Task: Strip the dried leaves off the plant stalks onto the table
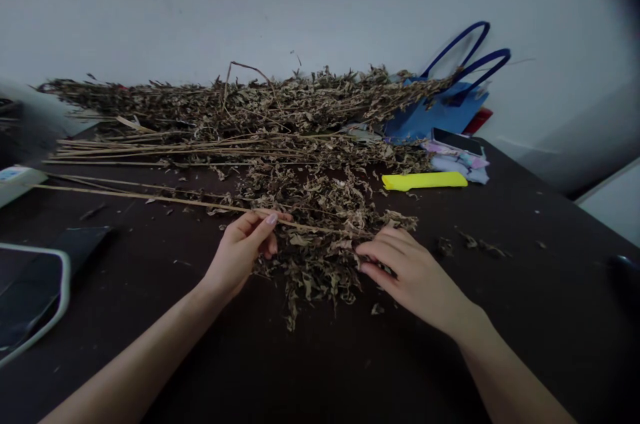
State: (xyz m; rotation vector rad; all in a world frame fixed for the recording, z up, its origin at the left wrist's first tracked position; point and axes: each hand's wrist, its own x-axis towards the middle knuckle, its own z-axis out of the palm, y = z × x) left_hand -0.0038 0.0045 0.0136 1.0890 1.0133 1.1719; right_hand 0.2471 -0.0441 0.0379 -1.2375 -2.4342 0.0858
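Note:
My left hand (pixel 245 244) pinches a long thin dry stalk (pixel 150 199) that runs leftward across the dark table (pixel 525 291). My right hand (pixel 400 264) is closed in a pinch on the same stalk's leafy end, in a heap of dried brown leaves (pixel 320 257) lying between both hands. Farther back lies a big pile of dried leafy branches (pixel 250 104) and several stripped stalks (pixel 175 147).
A blue bag with dark handles (pixel 440 111) stands at the back right, with a phone (pixel 457 141) on folded cloth and a yellow folded item (pixel 425 180) beside it. A white-rimmed dark object (pixel 30 291) sits at the left edge. Leaf crumbs dot the table.

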